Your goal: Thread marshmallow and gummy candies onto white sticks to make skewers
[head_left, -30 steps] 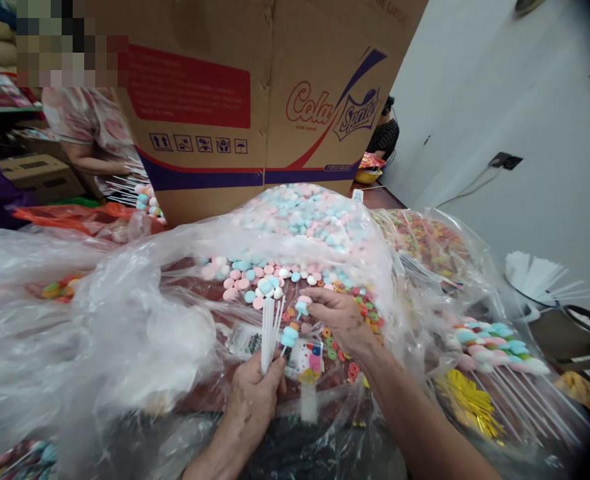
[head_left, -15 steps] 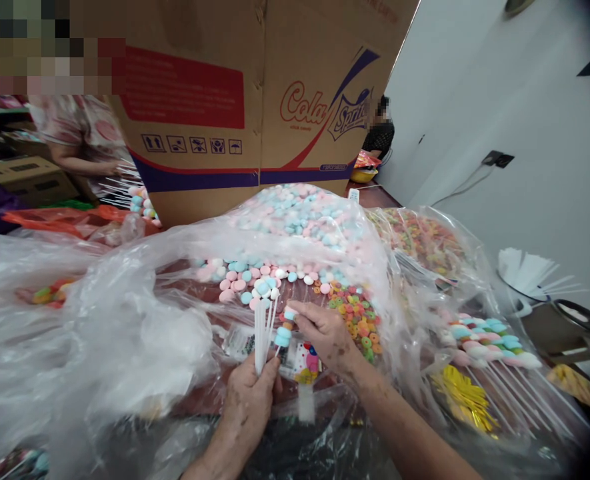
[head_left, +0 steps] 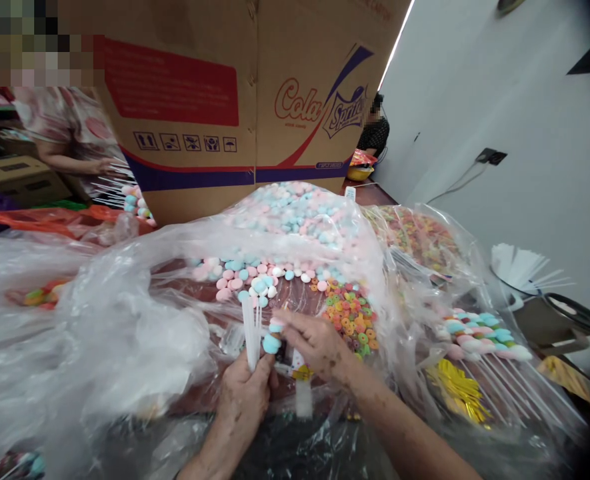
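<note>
My left hand point(head_left: 245, 390) is closed round a bundle of white sticks point(head_left: 249, 327). The same hand holds a candy skewer point(head_left: 271, 343), threaded with blue and pink marshmallows and a brownish-orange piece between them. At the skewer's upper end, my right hand point(head_left: 312, 340) pinches a pink marshmallow point(head_left: 277, 321); its fingertips partly cover it. Just beyond both hands lie loose pink, blue and white marshmallows point(head_left: 235, 283). Colourful gummy rings point(head_left: 352, 317) are heaped to the right of my right hand. A small printed packet point(head_left: 299, 367) lies beneath the hands.
A tall cardboard box point(head_left: 189, 167) stands behind a plastic bag of marshmallows point(head_left: 295, 213). Finished skewers point(head_left: 489, 333) and gold twist ties point(head_left: 459, 393) lie at the right, near a container of white sticks point(head_left: 519, 267). A co-worker point(head_left: 69, 133) holds skewers at the left.
The view has shifted slightly. My right hand has come lower and closer to my left hand, bringing its fingertips round the skewer's top; the pink marshmallow there now shows.
</note>
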